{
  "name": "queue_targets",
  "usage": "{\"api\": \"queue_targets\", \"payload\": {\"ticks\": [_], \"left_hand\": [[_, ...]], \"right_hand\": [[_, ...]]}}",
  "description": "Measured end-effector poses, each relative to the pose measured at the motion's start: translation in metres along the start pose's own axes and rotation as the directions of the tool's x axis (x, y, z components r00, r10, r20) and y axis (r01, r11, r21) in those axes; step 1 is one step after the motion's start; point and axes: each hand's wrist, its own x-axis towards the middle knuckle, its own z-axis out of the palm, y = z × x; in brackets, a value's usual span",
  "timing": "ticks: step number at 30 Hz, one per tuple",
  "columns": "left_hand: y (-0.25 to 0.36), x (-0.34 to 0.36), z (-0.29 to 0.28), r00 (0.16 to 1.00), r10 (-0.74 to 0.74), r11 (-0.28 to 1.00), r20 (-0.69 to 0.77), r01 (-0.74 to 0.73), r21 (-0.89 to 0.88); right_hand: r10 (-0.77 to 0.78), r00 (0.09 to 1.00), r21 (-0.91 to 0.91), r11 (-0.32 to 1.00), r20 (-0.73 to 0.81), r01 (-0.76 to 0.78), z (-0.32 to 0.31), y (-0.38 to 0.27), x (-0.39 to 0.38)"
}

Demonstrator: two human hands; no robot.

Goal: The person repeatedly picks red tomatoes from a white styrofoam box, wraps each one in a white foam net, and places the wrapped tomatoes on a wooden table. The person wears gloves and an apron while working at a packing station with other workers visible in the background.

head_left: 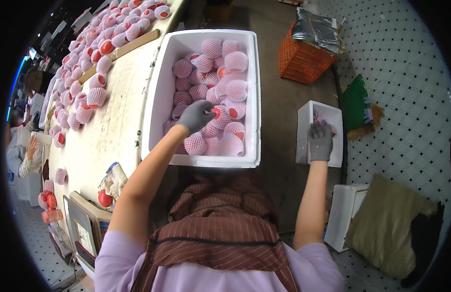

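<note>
A large white foam box (257,97) in front of me holds many round red fruits in pink foam nets. My left hand (195,118), in a grey glove, is over the middle of the box. Its thumb and fingers are closed together against a netted fruit (217,116) whose red skin shows through the net's opening; a small pale bit shows at the fingertips, too small to name. To the right, my right hand (321,140), also grey-gloved, reaches into a small white foam box (304,119) with fingers stretched out. Small reddish contents lie partly hidden beneath those fingers.
On the left, a cream table (121,92) carries many netted fruits, a wooden strip (133,47), a bare red fruit (105,198) and a scale (87,224). An orange basket (303,58) stands far right. Another person's hand (32,147) shows at the left edge.
</note>
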Motion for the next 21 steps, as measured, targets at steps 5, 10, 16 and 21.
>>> {"api": "queue_targets", "payload": {"ticks": [5,10,16,21], "left_hand": [[-0.045,0.067,0.062,0.912,-0.119,0.8,0.394,-0.147,0.582],[-0.043,0.066,0.08,0.948,-0.047,0.631,0.314,-0.215,0.745],[-0.026,0.047,0.033,0.942,0.027,0.783,0.335,-0.228,0.579],[-0.021,-0.008,-0.019,0.989,0.143,0.978,0.02,-0.138,-0.153]], "right_hand": [[0.062,0.988,-0.204,0.978,0.141,-0.032,0.063,0.037,-0.045],[0.081,0.989,-0.353,0.935,0.127,-0.031,0.081,0.041,-0.062],[0.016,0.945,-0.418,0.899,0.327,0.13,0.112,0.038,-0.074],[0.033,0.912,-0.425,0.891,0.408,0.158,0.124,0.042,-0.096]]}}
